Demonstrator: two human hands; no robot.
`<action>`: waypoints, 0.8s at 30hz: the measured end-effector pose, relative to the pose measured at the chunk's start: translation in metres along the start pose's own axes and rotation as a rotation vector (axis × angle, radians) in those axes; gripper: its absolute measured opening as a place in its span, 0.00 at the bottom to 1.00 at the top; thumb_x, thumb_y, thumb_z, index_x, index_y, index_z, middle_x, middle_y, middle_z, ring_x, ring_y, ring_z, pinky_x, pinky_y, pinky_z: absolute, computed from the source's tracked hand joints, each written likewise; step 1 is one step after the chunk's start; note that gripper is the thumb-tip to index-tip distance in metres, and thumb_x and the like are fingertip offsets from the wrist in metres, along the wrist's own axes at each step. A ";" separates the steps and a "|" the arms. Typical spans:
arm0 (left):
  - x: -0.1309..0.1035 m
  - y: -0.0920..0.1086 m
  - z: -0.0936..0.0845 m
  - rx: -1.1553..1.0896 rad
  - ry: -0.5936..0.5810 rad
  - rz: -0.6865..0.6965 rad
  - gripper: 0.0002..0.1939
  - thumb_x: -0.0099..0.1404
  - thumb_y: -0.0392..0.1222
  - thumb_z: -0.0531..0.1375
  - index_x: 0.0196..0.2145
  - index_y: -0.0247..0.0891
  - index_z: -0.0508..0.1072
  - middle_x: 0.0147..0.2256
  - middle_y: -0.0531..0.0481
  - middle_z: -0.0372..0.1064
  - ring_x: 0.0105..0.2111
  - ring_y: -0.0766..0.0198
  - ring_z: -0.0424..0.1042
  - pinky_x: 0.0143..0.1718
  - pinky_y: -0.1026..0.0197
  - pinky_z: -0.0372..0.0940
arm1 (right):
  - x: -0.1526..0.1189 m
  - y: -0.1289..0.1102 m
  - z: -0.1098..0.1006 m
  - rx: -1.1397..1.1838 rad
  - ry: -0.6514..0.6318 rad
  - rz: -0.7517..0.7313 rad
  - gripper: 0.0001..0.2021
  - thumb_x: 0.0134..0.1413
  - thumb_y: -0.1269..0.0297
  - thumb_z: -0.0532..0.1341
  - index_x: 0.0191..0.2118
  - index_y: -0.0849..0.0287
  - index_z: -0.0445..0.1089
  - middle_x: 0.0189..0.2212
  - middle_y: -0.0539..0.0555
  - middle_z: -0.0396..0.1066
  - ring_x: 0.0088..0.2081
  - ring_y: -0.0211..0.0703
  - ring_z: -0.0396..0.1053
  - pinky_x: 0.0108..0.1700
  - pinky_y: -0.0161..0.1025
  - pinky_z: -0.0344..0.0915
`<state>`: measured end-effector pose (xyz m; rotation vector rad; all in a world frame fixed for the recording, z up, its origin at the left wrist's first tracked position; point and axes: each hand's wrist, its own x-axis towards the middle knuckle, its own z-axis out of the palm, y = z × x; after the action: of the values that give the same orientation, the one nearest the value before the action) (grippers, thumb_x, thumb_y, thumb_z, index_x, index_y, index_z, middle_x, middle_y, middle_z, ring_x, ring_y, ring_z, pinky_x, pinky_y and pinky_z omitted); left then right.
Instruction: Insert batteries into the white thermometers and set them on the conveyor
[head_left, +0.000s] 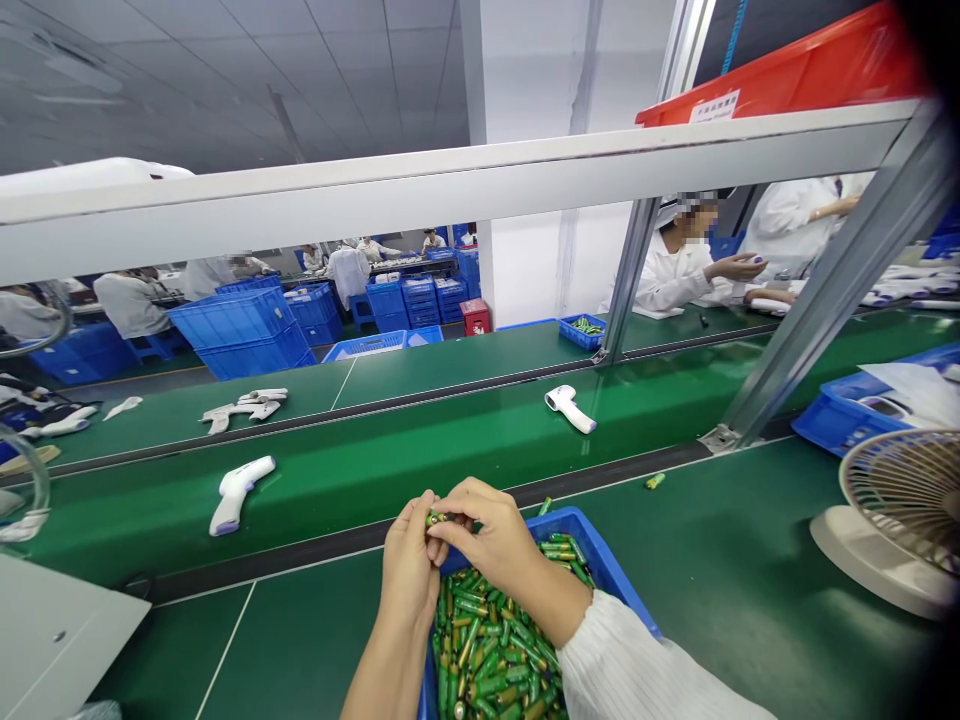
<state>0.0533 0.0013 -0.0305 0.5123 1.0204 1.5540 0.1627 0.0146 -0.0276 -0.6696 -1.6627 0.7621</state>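
My left hand [410,560] is closed around green-and-gold batteries [435,519], whose ends show between the fingers; I cannot tell how many there are. Fingertips of my right hand [487,522] pinch at the same batteries from the other side, so the two hands touch. Both are above the far edge of a blue bin [616,578]. Loose batteries [491,640] of the same kind fill this bin in a jumble, partly covered by my right forearm.
Two white infrared thermometers [240,494] [571,408] lie on the green conveyor belt [427,440]. One battery [655,481] lies right of the bin. A fan [900,520] and a blue tray [847,415] stand at the right. Across the belt sits a co-worker [675,265]; a metal frame [817,270] rises between.
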 end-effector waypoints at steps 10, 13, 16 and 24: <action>0.003 0.001 0.000 -0.051 0.095 0.024 0.28 0.42 0.57 0.72 0.31 0.34 0.69 0.14 0.63 0.50 0.13 0.76 0.50 0.14 0.71 0.48 | -0.003 -0.003 -0.001 -0.287 -0.096 0.102 0.02 0.54 0.68 0.63 0.34 0.56 0.72 0.28 0.50 0.73 0.30 0.40 0.70 0.33 0.35 0.66; 0.002 0.002 0.001 -0.051 0.070 0.023 0.27 0.43 0.56 0.72 0.30 0.34 0.69 0.15 0.63 0.50 0.14 0.77 0.49 0.14 0.71 0.48 | -0.003 -0.007 -0.003 -0.361 -0.149 0.122 0.07 0.56 0.71 0.59 0.41 0.55 0.70 0.31 0.49 0.73 0.32 0.40 0.70 0.35 0.35 0.65; 0.000 0.003 0.002 -0.065 0.019 0.046 0.25 0.46 0.55 0.71 0.26 0.35 0.64 0.16 0.62 0.50 0.14 0.77 0.49 0.14 0.70 0.48 | -0.004 -0.007 -0.004 -0.399 -0.218 0.055 0.19 0.61 0.73 0.54 0.55 0.51 0.64 0.38 0.52 0.73 0.39 0.42 0.70 0.41 0.37 0.66; 0.000 0.001 0.002 -0.120 0.024 0.056 0.24 0.51 0.55 0.69 0.36 0.35 0.69 0.16 0.63 0.50 0.13 0.76 0.48 0.14 0.70 0.48 | -0.004 -0.003 -0.001 -0.346 -0.044 0.011 0.09 0.59 0.70 0.58 0.44 0.53 0.71 0.38 0.52 0.75 0.40 0.43 0.71 0.42 0.39 0.67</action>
<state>0.0544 0.0020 -0.0285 0.4426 0.9313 1.6637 0.1648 0.0098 -0.0276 -0.9083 -1.8527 0.5015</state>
